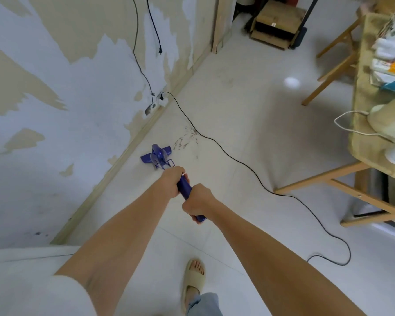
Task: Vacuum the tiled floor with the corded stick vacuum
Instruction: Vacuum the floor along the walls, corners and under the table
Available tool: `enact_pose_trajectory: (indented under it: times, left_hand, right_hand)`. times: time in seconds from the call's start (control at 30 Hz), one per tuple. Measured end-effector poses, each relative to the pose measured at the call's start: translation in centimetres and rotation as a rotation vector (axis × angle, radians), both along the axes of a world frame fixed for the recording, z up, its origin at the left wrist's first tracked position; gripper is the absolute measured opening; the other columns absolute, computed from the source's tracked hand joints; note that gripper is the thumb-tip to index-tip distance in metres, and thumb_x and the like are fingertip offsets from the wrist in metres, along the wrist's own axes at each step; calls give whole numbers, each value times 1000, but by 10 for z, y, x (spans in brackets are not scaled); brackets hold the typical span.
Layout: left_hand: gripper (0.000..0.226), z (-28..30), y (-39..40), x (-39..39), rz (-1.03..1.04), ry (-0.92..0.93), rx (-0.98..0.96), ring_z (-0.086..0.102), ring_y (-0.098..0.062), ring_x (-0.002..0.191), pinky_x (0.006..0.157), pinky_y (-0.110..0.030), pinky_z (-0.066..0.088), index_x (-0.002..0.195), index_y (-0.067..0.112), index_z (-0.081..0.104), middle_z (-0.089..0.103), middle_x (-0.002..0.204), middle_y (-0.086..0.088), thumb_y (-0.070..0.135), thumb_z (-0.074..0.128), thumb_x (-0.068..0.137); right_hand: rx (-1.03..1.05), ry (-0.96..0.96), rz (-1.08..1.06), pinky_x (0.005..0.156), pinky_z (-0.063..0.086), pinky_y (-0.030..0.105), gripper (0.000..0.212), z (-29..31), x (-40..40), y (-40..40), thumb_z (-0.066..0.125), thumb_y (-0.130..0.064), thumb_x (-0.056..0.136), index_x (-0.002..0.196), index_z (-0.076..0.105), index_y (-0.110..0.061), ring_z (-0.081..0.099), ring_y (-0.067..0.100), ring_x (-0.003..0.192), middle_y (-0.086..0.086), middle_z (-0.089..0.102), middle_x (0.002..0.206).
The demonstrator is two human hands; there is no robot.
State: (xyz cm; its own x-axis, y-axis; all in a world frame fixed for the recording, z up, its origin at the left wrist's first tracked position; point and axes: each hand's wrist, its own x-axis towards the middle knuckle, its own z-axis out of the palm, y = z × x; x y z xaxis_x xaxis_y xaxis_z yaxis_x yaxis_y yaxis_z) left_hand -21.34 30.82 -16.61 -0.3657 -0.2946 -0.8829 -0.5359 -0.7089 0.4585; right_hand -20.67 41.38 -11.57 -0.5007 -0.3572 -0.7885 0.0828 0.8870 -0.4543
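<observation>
Evidently mid-task, judged from how things lie; leftmost, wall (55,92) with paint flaked in pale blue and beige patches, wooden skirting at its foot; stick vacuum (160,159), glossy purple plastic, its flat head on the tiled floor (237,115) just beside the skirting; left hand (172,180) curled round the upper shaft, right hand (197,202) wrapped round the handle end behind it; both grips firm; scatter of dark debris (185,139) just right of the head, not yet picked up, likely the next pass; thin black cord (237,160) runs from a white wall socket (162,101) across glossy white tiles and loops at right; open floor toward the far right looks still to do; wooden table (363,137) at the right edge.
</observation>
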Motion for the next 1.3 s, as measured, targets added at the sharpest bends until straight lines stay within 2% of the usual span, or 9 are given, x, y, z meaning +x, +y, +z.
enact_pose_trajectory:
  times: [0.1,0.23,0.4,0.73,0.87,0.97,1.03,1.17,1.3]
  left_hand:
    - [19,-5,3,7,-117,-21,-53,47,-18,55,55,-27,43,68,5,47,51,54,-8,-1,48,87]
    - [26,6,17,26,-170,9,-35,48,-18,56,61,-28,45,63,5,51,51,40,-4,2,56,89]
    - [30,30,45,62,-195,68,79,49,-18,60,64,-27,46,61,4,49,51,58,-8,3,57,90]
    - [23,56,83,166,-448,67,143,50,-19,58,52,-27,46,63,4,47,51,59,-7,-7,49,83]
    - [20,61,90,195,-634,70,70,50,-18,45,41,-19,44,73,10,39,48,53,-6,-8,49,78]
    - [24,59,84,209,-768,47,56,49,-18,56,56,-25,46,65,12,41,46,66,-7,-6,49,80]
    - [13,57,79,213,-822,24,78,54,-20,69,70,-27,49,71,9,49,54,74,-9,-3,54,76]
    - [26,51,71,220,-789,-27,35,51,-15,53,48,-22,49,62,7,49,54,49,-6,2,55,86]
    - [24,36,71,219,-687,-21,48,49,-15,54,58,-26,43,63,5,52,54,46,-7,3,59,87]
  right_hand:
    - [8,27,16,40,43,24,25,0,9,5,50,3,82,103,40,-7,51,17,46,9,51,71]
    - [54,48,41,41,43,24,25,13,23,19,49,1,84,105,39,-7,52,17,47,11,52,73]
    - [93,57,23,46,43,24,26,41,58,47,49,3,85,108,40,-6,50,18,48,11,53,68]
    - [65,35,-146,43,45,22,15,91,190,87,46,2,85,99,45,-5,50,15,41,8,53,59]
    - [0,-42,-299,42,44,20,7,100,234,87,45,0,85,83,45,-6,53,15,43,7,51,60]
    - [-91,-96,-469,40,43,21,13,93,261,78,48,1,86,79,41,-9,51,14,43,7,49,63]
    - [-141,-106,-539,44,45,24,9,84,269,70,46,3,83,84,45,-6,52,16,44,9,50,66]
    - [-158,-94,-591,45,51,24,24,61,278,59,49,3,85,108,44,-3,55,17,47,16,56,90]
    - [-149,-99,-628,45,51,24,30,39,277,54,51,3,86,110,37,-6,58,16,50,18,59,101]
